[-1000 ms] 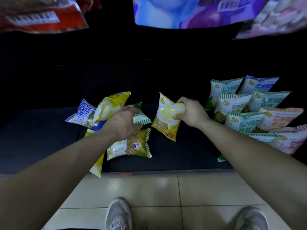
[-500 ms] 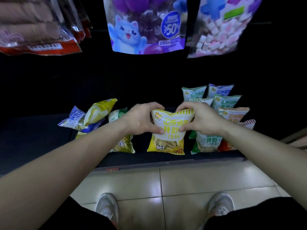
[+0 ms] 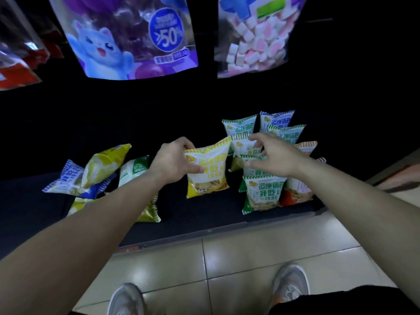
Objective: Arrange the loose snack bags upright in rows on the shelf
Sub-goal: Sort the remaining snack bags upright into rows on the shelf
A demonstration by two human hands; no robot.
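Note:
A yellow snack bag (image 3: 209, 173) stands upright on the dark shelf (image 3: 204, 219), held at its top left corner by my left hand (image 3: 175, 162). My right hand (image 3: 270, 155) hovers just right of the bag with fingers spread, holding nothing, in front of the upright rows. Those rows of green, blue and orange bags (image 3: 263, 192) stand at the right, several deep. A loose pile lies at the left: a blue bag (image 3: 68, 178), a yellow bag (image 3: 104, 164), a green bag (image 3: 134, 169) and more partly under my left forearm.
Large hanging bags fill the top: a purple cat-print bag (image 3: 131, 37), a marshmallow bag (image 3: 256, 35) and red packs (image 3: 16, 71) at the left. Pale floor tiles (image 3: 250, 258) and my two shoes lie below the shelf's front edge.
My left hand left the loose pile and joined the right on the yellow bag, which was turned upright. Now my right hand has let go and opened beside it.

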